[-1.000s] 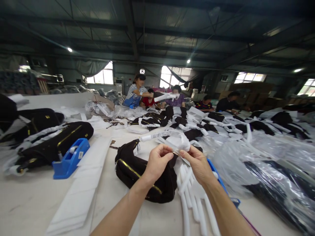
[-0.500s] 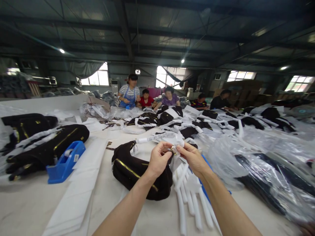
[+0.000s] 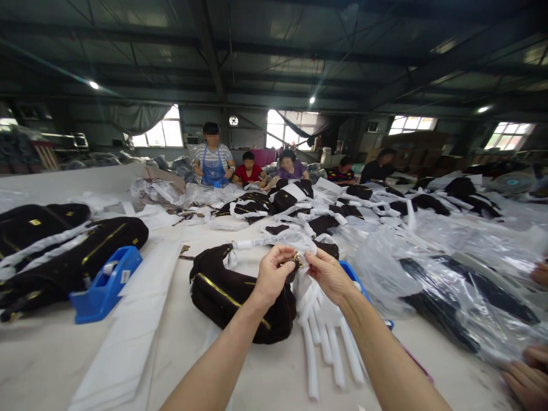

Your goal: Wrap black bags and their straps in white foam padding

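A black bag (image 3: 226, 297) with a gold zipper lies on the pale table in front of me. At its right end, my left hand (image 3: 274, 277) pinches the gold metal buckle (image 3: 298, 260) between thumb and fingers. My right hand (image 3: 331, 277) is closed on the thin white wrapping (image 3: 307, 245) right beside the buckle. That wrapping runs along the bag's strap (image 3: 252, 242), which arcs behind the bag. Below my right hand lie several white foam tubes (image 3: 329, 342). My fingers partly cover the buckle.
To the left are a blue tape dispenser (image 3: 107, 285), a stack of white sheets (image 3: 132, 325) and more black bags (image 3: 107, 245). A blue tray (image 3: 353, 274) shows behind my right wrist. Plastic-wrapped bags (image 3: 466, 297) and a co-worker's hand (image 3: 528, 377) are at right. Several people (image 3: 213, 157) work across the table.
The view has shifted slightly, so most things sit a little further left. A co-worker's hands have come into view at the right edge. Both my hands keep their grip at the buckle.
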`<state>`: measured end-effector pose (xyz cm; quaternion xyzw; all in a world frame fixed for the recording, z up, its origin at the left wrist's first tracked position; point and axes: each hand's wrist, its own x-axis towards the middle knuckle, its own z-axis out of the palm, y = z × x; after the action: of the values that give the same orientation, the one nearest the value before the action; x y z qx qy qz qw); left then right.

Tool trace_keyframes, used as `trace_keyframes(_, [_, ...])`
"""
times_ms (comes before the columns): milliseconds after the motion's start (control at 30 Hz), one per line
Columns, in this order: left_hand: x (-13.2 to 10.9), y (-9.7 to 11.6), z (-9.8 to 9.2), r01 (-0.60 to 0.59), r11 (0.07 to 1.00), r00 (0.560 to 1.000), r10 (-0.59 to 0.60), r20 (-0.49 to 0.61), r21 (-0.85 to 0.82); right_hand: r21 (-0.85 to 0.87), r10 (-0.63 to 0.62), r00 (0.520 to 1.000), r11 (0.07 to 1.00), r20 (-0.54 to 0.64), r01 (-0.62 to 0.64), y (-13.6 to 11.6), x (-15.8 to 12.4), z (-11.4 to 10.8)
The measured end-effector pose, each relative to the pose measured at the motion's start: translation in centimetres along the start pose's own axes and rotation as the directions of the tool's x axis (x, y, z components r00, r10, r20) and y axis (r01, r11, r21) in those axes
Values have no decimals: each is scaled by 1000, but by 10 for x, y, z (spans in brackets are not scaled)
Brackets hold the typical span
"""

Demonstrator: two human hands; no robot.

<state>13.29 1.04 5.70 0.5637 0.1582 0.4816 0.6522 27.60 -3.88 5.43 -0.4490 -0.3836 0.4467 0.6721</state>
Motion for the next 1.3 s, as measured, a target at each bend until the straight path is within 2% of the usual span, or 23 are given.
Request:
trace_keyframes(133, [1, -3, 1, 16, 999, 1000, -16, 7, 43, 0, 24, 1000, 1000, -3, -24, 0, 0, -3])
trace_keyframes(267, [1, -6, 3, -27, 995, 1000, 27, 0, 100, 23, -31, 999, 999, -41, 32, 4, -3, 0])
trace_keyframes(467, [1, -10, 2, -80, 983, 996, 75, 38, 166, 41, -35, 999, 999, 13, 34, 6, -8, -5])
trace_keyframes(600, [3, -6, 2, -101, 972, 993, 87, 74, 214, 27, -37, 999, 999, 24, 37, 6, -8, -9])
trace_keyframes(800, [12, 9, 4, -108, 947, 980, 51, 190, 303, 45, -145, 989, 988, 19, 144, -2, -1, 0])
trace_keyframes(1000, [16, 12, 3, -243, 879, 949, 129, 287, 411, 75, -211, 977, 974, -31, 213, -1, 6, 6])
trace_keyframes(1100, [18, 5, 3, -210, 867, 962, 102, 253, 451, 117, -179, 983, 976, -49, 183, 3, 5, 5])
trace_keyframes(1233, [22, -5, 4, -110, 884, 992, 66, 112, 454, 85, -151, 986, 984, -73, 157, 5, 5, 0])
trace_keyframes(1300, [24, -7, 4, -75, 903, 993, 31, 111, 423, 58, -150, 985, 986, -90, 155, 6, 6, -2])
